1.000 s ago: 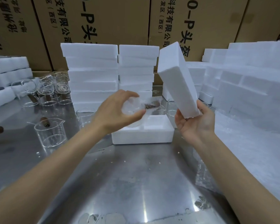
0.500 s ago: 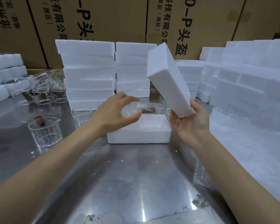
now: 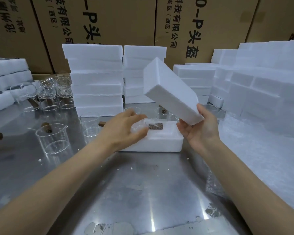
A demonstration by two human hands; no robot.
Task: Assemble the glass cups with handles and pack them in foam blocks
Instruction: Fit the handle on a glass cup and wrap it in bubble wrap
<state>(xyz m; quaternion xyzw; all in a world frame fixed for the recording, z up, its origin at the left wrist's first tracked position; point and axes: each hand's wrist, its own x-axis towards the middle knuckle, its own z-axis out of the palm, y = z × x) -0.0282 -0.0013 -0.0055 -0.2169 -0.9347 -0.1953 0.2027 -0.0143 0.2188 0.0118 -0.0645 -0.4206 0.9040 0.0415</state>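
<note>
A glass cup (image 3: 141, 127) is gripped by the left hand (image 3: 124, 129) inside the foam base (image 3: 159, 143); a tilted foam lid (image 3: 170, 92) is held by the right hand (image 3: 200, 128).

foam stacks (image 3: 95, 82) behind, near table (image 3: 134, 192) bare

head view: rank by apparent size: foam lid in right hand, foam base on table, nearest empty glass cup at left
1. foam lid, though it is held nearer the camera
2. foam base, partly hidden by the left hand
3. glass cup

We see a shiny, scuffed metal counter (image 3: 143, 192), grainy matt white foam blocks (image 3: 95, 78), clear smooth glass cups (image 3: 52, 138) and brown cardboard boxes (image 3: 117, 19).
</note>
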